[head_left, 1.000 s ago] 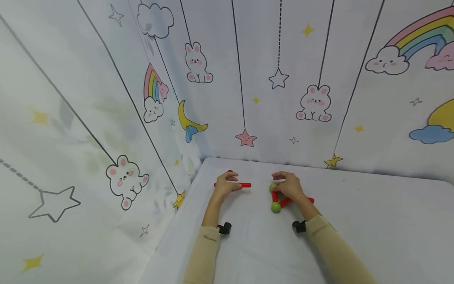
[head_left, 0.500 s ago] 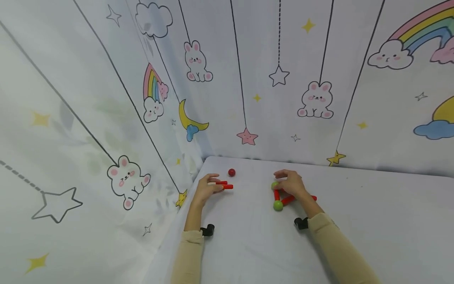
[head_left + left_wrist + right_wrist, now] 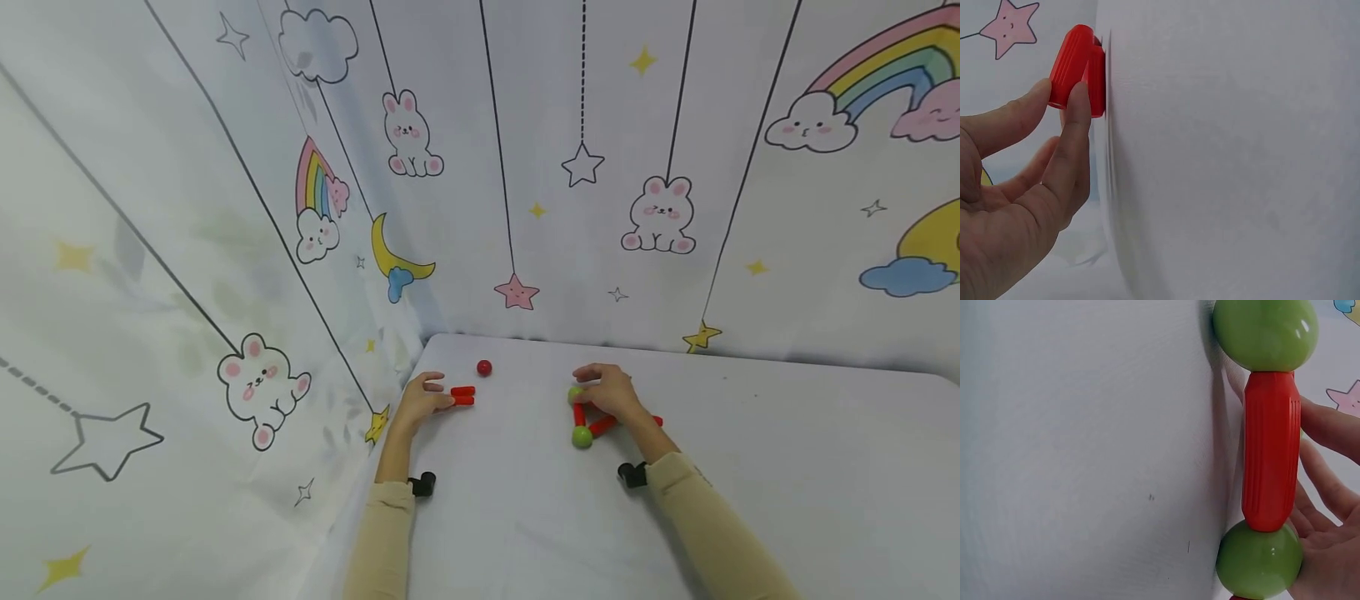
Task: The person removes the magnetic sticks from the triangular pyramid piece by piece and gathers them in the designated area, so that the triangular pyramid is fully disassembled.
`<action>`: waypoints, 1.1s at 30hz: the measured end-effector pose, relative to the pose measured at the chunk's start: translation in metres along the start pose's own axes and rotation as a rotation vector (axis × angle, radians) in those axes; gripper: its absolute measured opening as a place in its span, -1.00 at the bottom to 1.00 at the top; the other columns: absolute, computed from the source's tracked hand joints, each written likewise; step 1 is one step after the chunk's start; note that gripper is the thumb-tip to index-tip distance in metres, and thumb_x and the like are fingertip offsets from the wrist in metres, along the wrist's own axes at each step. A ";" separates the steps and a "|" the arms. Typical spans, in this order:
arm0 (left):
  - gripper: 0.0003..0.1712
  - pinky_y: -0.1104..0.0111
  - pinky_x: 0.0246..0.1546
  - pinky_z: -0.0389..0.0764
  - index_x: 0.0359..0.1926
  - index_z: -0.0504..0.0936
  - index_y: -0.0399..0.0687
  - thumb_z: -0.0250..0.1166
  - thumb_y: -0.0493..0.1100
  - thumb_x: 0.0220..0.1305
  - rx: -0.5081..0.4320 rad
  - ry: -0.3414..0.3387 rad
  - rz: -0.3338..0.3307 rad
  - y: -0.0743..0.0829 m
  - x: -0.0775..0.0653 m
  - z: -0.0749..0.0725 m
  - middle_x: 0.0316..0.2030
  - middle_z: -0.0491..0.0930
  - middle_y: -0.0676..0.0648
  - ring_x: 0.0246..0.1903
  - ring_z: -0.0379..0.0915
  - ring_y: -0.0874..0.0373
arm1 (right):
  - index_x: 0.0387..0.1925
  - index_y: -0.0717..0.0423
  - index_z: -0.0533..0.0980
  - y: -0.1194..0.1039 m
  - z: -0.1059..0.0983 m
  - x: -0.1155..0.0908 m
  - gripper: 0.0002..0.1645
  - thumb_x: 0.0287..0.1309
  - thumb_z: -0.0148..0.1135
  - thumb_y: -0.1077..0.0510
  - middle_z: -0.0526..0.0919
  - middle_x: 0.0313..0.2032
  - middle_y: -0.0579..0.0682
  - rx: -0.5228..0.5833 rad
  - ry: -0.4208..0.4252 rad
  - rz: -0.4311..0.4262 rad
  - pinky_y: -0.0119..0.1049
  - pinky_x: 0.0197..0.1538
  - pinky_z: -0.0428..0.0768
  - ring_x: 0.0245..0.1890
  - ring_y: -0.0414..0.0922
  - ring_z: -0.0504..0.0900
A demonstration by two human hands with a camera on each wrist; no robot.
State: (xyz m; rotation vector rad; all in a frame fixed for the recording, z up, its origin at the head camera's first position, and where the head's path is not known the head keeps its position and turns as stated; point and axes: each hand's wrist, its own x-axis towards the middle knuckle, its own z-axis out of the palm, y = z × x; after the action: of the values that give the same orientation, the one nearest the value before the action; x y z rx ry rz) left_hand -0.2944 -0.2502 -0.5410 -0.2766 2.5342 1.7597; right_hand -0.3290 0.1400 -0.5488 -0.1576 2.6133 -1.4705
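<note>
1. Pinching a held red rod by one end between thumb and finger, the left hand is just left of the centre of the head view, below mid-height.
2. In the upper left of the left wrist view, that rod tilts and stands off the white bench; a second red rod lies against the surface just behind it. Whether the two touch, I cannot tell.
3. Slightly above and right of this pair in the head view, near the bench's back edge, sits a red ball.
4. Right of centre in the head view, the right hand bends over joined pieces, its thumb and fingers about a far green ball. Its fingertips are partly hidden, so I cannot tell whether it grips the pieces or only rests there.
5. From that ball a short red rod runs down the frame to a near green ball, where a slanting red rod leads off to the right, under the hand. A red end shows beyond the wrist.
6. The right wrist view has one red rod between two green balls along its right side, with fingers behind.
7. Beige sleeves cover both forearms; printed white cloth fills the upper frame.
</note>
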 end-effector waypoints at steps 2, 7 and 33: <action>-0.31 0.13 0.10 0.66 0.39 0.48 -0.21 0.46 -0.32 0.26 0.013 0.001 -0.008 -0.002 0.003 -0.001 0.22 0.53 -0.35 0.02 0.59 -0.12 | 0.20 0.15 0.62 0.000 0.000 0.000 -0.41 0.11 0.54 0.19 0.69 0.15 0.15 -0.006 0.000 -0.002 -0.17 -0.02 0.65 0.06 0.09 0.66; -0.29 0.14 0.13 0.63 0.38 0.46 -0.25 0.49 -0.33 0.24 0.046 -0.005 -0.023 -0.005 0.009 -0.002 0.18 0.57 -0.35 0.08 0.56 -0.13 | 0.21 0.16 0.61 0.000 0.002 -0.002 -0.43 0.13 0.52 0.21 0.69 0.16 0.15 -0.009 -0.004 0.003 -0.15 0.01 0.65 0.07 0.08 0.67; -0.39 0.17 -0.06 0.75 0.35 0.38 -0.42 0.32 -0.51 0.31 -0.154 0.000 -0.147 0.003 0.021 0.002 0.17 0.45 -0.44 -0.17 0.71 -0.08 | 0.20 0.21 0.60 -0.007 0.002 -0.004 -0.43 0.15 0.52 0.20 0.71 0.11 0.16 -0.029 0.017 -0.012 -0.20 -0.03 0.69 0.02 0.06 0.70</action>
State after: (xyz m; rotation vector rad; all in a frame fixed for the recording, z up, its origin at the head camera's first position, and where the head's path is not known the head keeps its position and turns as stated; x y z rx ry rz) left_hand -0.3160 -0.2496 -0.5421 -0.4561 2.3145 1.8994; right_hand -0.3244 0.1359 -0.5438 -0.1645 2.6519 -1.4447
